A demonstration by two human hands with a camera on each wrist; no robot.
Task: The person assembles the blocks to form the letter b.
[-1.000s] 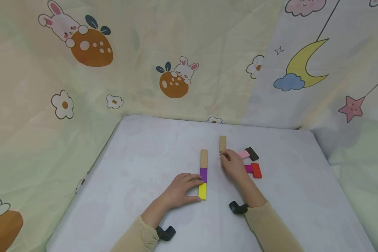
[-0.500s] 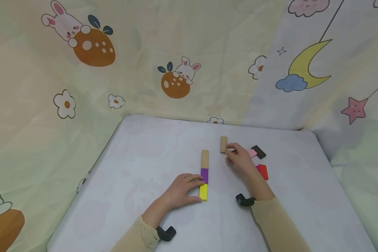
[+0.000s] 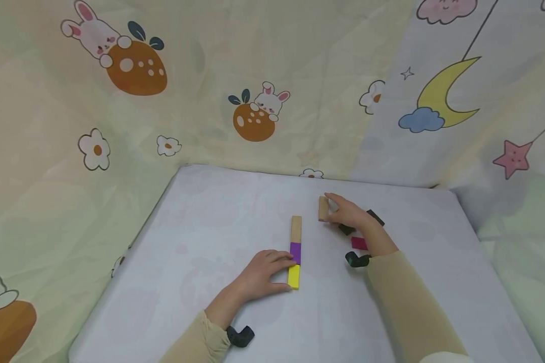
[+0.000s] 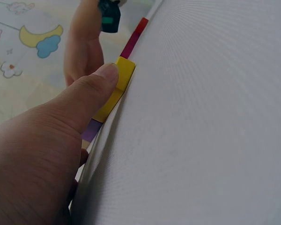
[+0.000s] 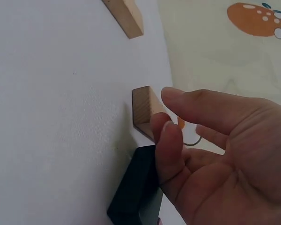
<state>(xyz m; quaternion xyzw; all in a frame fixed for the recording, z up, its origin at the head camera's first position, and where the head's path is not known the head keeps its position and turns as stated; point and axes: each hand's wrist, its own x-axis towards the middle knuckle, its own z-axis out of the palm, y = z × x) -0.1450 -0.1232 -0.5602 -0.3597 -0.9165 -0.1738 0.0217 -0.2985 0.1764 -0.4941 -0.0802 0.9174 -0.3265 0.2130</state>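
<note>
The left hand point(image 3: 261, 275) lay nearest, flat on the white table point(image 3: 200, 242). Its fingers were mostly straight, and its thumb pressed the side of the yellow block point(image 3: 292, 276) without closing round it. That block was the near end of a straight row: yellow, then a purple block point(image 3: 294, 252), then a long wooden block point(image 3: 296, 229), all touching end to end.

To do this step well, the left hand should hold the row steady so it did not slide. The right hand should take the small block by its sides, bring it over low, and set it square against the far end of the row.

Farther back, the right hand point(image 3: 351, 214) reached for the small wooden block point(image 3: 323, 208). Its fingers were bent and its fingertips touched the block's side, but they had not closed on it. The block lay flat on the table, a little beyond the row and to its right, apart from it.

The small block was plain light wood, short, with flat faces and sharp corners. It looked light and easy to pinch.

Under the right hand lay a black block point(image 5: 133, 190), and a dark pink block point(image 3: 359, 243) lay near the wrist.
</note>
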